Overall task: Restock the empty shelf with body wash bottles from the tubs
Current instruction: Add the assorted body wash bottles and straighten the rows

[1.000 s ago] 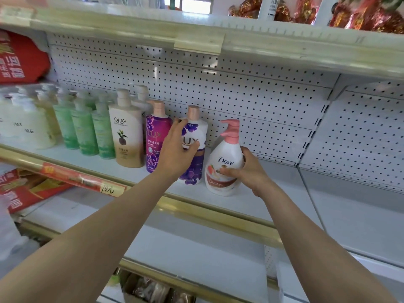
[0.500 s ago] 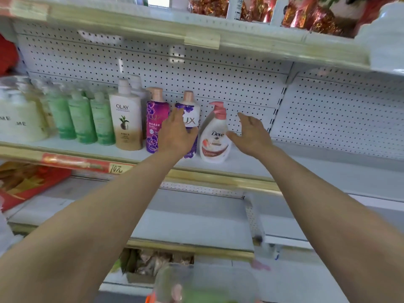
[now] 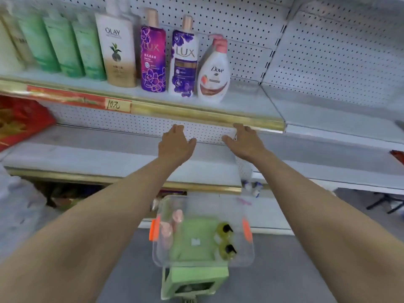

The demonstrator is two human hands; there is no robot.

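Below the stocked shelf (image 3: 240, 101), left hand (image 3: 176, 145), right hand (image 3: 246, 143), both hands spread, holding nothing

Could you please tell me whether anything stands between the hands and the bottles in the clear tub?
Nothing visible does. The left hand and right hand are open and empty above the clear tub, with pink-pump bottles and black-pump bottles inside. No lid shows, though blur leaves that uncertain.
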